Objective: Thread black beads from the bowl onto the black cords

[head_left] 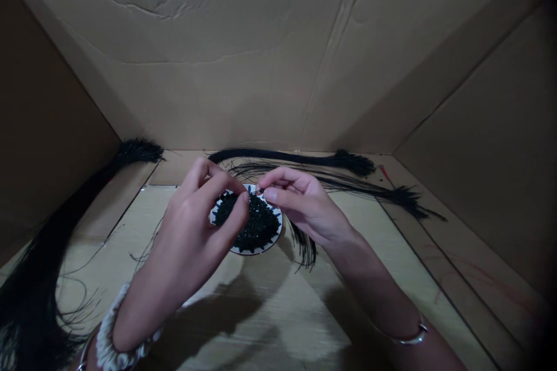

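Both hands meet above a small patterned white plate (279, 233) heaped with tiny shiny black pieces (252, 226) that look like beads. My left hand (202, 214) is closed in a pinch of thumb and forefinger over the plate's left side; whatever lies between those fingertips is too small to make out. At the plate's far right edge my right hand (304, 203) pinches a thin black strand, its dark tip just showing at the fingers. Below the right palm a tuft of black strands (304, 248) comes out beside the plate; whether the hand holds it is hidden.
A thick bundle of long black strands (73, 220) runs along the left side. Two more, a rear bundle (278, 154) and a looser bundle (378, 190), lie behind the hands. Cardboard walls (243, 69) enclose the wooden tabletop (348, 313) at the back and sides.
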